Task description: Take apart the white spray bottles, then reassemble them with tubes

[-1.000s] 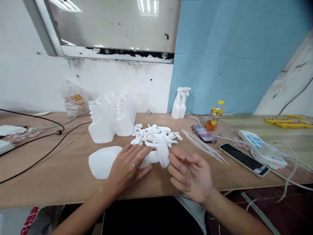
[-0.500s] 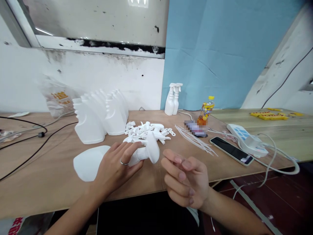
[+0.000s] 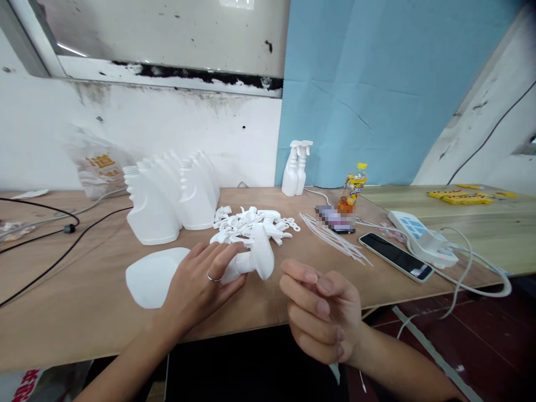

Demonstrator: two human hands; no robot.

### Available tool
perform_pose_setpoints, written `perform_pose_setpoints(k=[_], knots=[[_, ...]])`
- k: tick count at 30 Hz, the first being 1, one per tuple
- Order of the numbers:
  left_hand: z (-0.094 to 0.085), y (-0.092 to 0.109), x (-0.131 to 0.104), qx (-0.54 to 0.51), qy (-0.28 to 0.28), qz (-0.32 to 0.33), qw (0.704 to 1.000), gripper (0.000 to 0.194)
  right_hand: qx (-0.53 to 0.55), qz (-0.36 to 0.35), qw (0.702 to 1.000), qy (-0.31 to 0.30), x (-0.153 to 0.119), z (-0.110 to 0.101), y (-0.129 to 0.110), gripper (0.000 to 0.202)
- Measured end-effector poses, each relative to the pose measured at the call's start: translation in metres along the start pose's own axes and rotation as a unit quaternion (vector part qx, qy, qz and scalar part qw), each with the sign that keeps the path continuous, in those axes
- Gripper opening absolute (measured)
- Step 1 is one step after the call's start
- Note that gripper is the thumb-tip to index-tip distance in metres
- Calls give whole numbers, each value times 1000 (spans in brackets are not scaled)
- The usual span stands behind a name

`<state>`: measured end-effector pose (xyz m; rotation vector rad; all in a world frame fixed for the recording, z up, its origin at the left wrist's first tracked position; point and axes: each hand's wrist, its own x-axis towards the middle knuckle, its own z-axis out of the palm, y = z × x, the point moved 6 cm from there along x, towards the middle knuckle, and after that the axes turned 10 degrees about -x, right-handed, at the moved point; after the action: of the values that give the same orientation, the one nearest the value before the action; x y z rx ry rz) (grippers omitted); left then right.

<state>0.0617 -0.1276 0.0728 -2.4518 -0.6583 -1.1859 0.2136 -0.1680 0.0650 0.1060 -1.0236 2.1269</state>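
A white spray bottle (image 3: 156, 278) lies on its side on the table, its base pointing left. My left hand (image 3: 205, 285), with a ring on one finger, is closed around its neck and hides the middle of it. The white spray head (image 3: 263, 254) sticks out to the right of my fingers. My right hand (image 3: 320, 312) hovers at the table's front edge, right of the spray head and apart from it. Its fingers curl loosely, thumb close to the index finger, with nothing visible between them. Behind the spray head lies a heap of white trigger parts (image 3: 238, 223).
White bottles without heads (image 3: 153, 215) stand in rows at back left. Two bottles with spray heads (image 3: 296, 173) stand by the blue sheet. Thin white tubes (image 3: 335, 240), a phone (image 3: 396, 257), a drink bottle (image 3: 354, 190) and a power strip (image 3: 422, 240) lie or stand to the right.
My right hand has shifted slightly to the right and down. My left hand and the spray bottle have stayed nearly in place.
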Motion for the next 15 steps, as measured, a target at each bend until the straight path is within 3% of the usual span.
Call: perform_pose_setpoints(k=[15], knots=[[-1, 1, 0, -10, 0, -3, 1000, 55, 15, 0, 999, -42, 0, 5, 1, 26]])
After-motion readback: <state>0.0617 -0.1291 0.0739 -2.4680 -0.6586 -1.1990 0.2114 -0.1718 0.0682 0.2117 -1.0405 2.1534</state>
